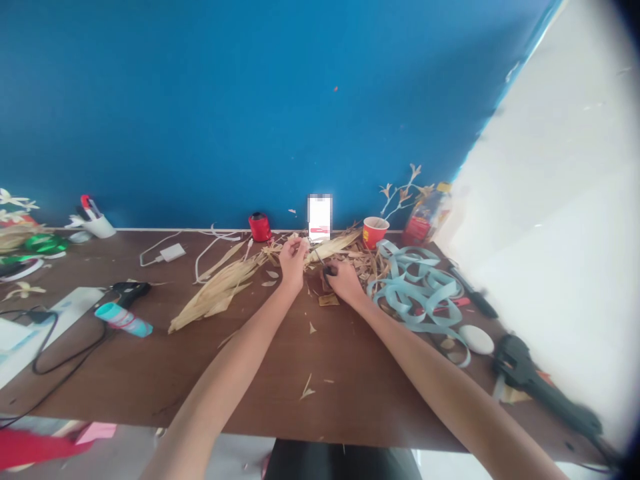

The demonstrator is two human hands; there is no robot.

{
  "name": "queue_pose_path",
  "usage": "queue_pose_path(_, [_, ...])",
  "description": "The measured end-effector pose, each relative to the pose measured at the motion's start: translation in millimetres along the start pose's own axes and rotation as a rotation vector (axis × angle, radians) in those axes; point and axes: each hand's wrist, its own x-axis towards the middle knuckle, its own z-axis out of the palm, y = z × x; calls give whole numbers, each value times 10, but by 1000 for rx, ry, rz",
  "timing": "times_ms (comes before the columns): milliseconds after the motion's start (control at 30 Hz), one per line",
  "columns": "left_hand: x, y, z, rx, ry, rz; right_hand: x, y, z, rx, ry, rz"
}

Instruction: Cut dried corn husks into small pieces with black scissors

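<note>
My left hand (293,263) is raised over the middle of the table with thumb and fingertips pinched together. Whatever they hold is too small to make out. Close by on the right, my right hand (346,281) grips scissors (319,256) by their dark handles, and the thin blades point up and left toward my left fingertips. Beneath and behind both hands lies a heap of dry corn husk scraps (356,255). A bundle of long, pale corn husks (217,293) rests left of my left hand. Behind the hands a lit phone (320,217) stands upright against the wall.
A red paper cup (375,233), tangled light-blue ribbon (417,287) and a black glue gun (540,383) occupy the right side. A red container (259,227) stands at the back. Leftward are a blue roll (123,319), a white charger (173,252) and a white cup with pens (100,227).
</note>
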Motion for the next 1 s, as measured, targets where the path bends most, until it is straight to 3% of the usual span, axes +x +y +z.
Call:
queue_pose_path(500, [-24,-12,29,-40,-12,-73,-5,-32,-14,9,7,18])
queue_pose_path(733, [53,-8,-8,-36,46,-105,7,23,22,-35,2,-6])
queue_pose_path(1000, [80,19,-41,11,-31,-81,10,14,10,-45,-25,-12])
